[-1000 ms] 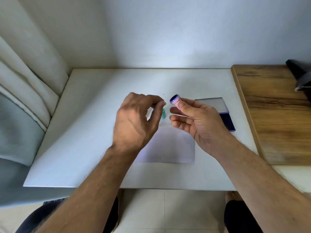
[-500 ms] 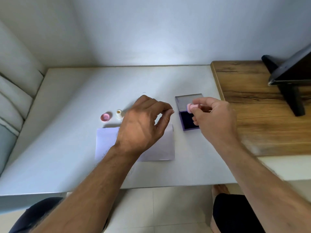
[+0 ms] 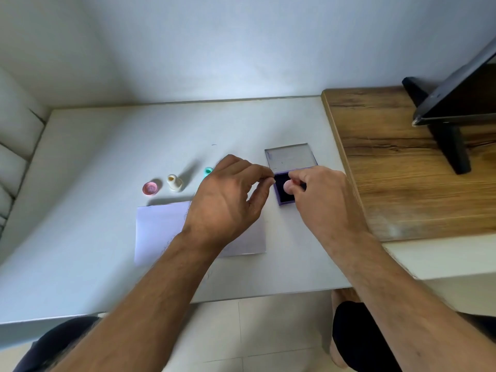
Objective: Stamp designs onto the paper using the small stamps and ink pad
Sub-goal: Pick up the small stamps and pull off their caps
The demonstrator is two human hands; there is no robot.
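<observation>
- My right hand (image 3: 319,194) pinches a small pink stamp (image 3: 287,187) between thumb and fingertips, its rounded end facing me, and holds it over the dark pad of the ink pad (image 3: 285,193).
- The ink pad is a small square purple tray with a near-black inking surface; its clear lid (image 3: 291,157) lies flipped open behind it, flat on the table.
- My left hand (image 3: 230,200) hovers above the paper's right part, fingers curled, fingertips drawn toward the thumb near the ink pad's left edge. I cannot tell whether it holds anything.
- The paper (image 3: 161,229) is a pale lilac sheet lying flat near the table's front, partly covered by my left wrist; I see no printed marks on the bare part.
- 3 more stamps stand in a row behind the paper: a round pink one (image 3: 151,188) on the left, a cream one (image 3: 175,182) beside it, and a teal one (image 3: 208,171) half hidden by my left hand.
- The table (image 3: 107,157) is plain white and set into a corner of pale walls.
- To the right, a wooden surface (image 3: 402,170) butts against it and carries a dark screen on a black stand (image 3: 451,135).
- A padded light-coloured cushion (image 3: 13,146) sits at the far left; pale floor tiles (image 3: 255,331) show below the table edge.
</observation>
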